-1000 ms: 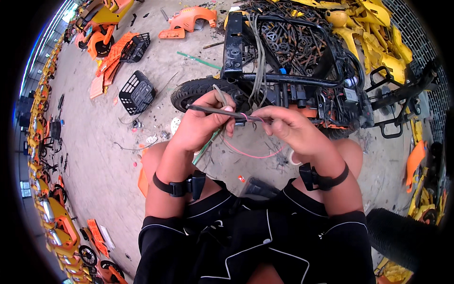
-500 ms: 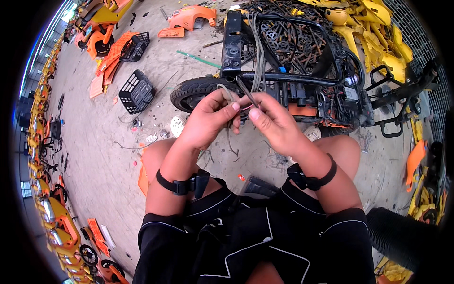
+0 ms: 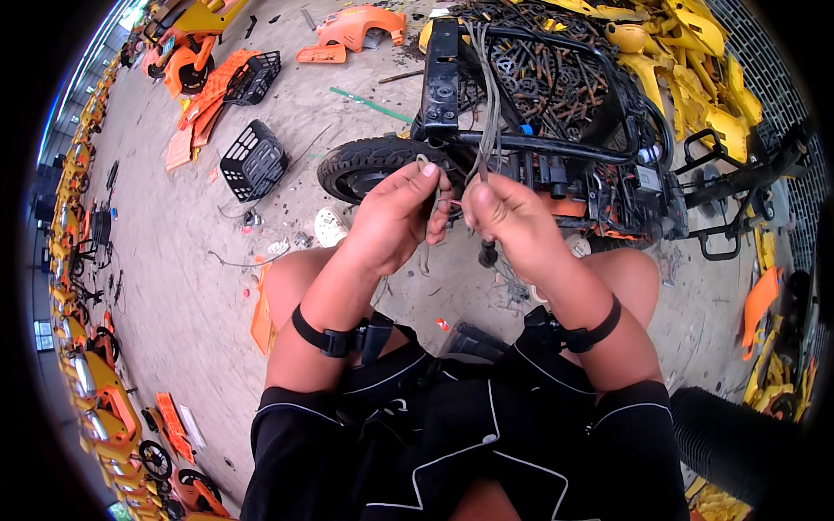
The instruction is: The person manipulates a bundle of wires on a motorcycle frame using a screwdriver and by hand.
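Observation:
A bundle of grey cable (image 3: 486, 91) hangs over the black metal frame (image 3: 547, 149) of a stripped scooter and runs down to my hands. My left hand (image 3: 400, 217) is closed, thumb against fingers, on a looped grey cable (image 3: 425, 161), whose loose end dangles below. My right hand (image 3: 514, 221) is closed round the lower part of the cable bundle, thumb on top. Beneath it hangs a small black end piece (image 3: 488, 253). A thin reddish wire (image 3: 453, 202) spans the short gap between my hands; its ends are hidden by my fingers.
Behind my hands lies a black tyre (image 3: 369, 165). Rusty metal parts (image 3: 547, 82) are heaped beyond the frame, with yellow plastic panels (image 3: 695, 78) at far right. Two black baskets (image 3: 254, 161) and orange panels (image 3: 204, 108) lie to the left. A ridged black object (image 3: 730, 434) stands near right.
My hands have drawn slightly apart. My right hand has turned more upright and shifted right, with the black end piece now showing below it. The view has moved a little.

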Motion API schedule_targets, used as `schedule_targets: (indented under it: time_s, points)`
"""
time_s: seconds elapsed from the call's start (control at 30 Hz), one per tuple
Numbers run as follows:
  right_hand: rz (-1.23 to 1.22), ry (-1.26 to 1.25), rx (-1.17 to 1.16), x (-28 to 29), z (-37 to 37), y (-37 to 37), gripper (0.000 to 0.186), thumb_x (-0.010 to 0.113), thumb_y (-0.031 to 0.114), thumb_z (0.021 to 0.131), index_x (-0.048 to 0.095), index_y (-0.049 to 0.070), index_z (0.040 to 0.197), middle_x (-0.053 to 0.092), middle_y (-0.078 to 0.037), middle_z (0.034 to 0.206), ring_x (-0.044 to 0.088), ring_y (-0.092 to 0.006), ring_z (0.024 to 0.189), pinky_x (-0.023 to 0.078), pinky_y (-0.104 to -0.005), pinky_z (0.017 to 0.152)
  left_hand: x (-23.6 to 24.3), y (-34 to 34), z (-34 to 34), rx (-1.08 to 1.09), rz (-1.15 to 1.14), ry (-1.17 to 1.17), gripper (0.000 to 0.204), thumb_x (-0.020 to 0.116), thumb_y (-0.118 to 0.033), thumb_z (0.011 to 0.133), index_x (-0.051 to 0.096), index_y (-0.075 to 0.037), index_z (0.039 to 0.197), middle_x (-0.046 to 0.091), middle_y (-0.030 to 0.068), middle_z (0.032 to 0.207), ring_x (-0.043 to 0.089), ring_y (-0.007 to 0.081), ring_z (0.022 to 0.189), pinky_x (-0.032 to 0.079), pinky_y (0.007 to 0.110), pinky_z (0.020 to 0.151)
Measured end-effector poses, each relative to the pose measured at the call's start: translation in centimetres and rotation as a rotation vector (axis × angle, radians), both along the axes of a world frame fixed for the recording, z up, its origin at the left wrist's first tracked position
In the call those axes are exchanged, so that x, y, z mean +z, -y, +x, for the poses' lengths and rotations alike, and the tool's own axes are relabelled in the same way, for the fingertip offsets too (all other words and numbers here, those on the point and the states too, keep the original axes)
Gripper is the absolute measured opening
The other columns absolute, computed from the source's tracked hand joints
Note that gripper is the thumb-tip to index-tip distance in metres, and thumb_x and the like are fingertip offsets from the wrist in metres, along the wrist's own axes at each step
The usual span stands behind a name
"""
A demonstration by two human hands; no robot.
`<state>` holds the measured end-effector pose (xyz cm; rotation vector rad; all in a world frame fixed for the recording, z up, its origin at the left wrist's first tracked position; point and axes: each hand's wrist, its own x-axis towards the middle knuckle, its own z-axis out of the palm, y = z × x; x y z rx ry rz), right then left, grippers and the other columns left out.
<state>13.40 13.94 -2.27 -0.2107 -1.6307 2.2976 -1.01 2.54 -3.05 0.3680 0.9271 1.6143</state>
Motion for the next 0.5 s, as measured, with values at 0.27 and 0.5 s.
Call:
schedule_targets:
  time_s: [0.27, 0.5]
  points:
    - [0.478, 0.13, -0.226, -0.5, -1.4, 2.2, 0.028, 0.063, 0.022, 0.094, 0.067, 0.002, 0.076, 0.064, -0.005, 0.062, 0.061, -0.0118, 0.058, 0.047, -0.0289, 0.055, -0.8, -0.3, 0.0, 0.065, -0.104, -0.031, 0.024, 0.051, -0.024, 0.1, 0.058, -0.003, 0.089, 0.057, 0.0061, 0.078, 0.051, 0.0118, 0.065, 0.041, 0.026, 0.053]
    - [1.102, -0.169, -0.443, -0.9, -2.3, 3.4, 0.028, 0.065, 0.007, 0.085, 0.054, 0.002, 0.06, 0.05, -0.012, 0.052, 0.05, -0.0303, 0.045, 0.039, -0.0363, 0.044, -1.4, -0.8, -0.1, 0.143, -0.137, -0.016, 0.025, 0.05, -0.023, 0.101, 0.056, -0.002, 0.088, 0.055, 0.0062, 0.077, 0.048, 0.0133, 0.067, 0.043, 0.026, 0.064]
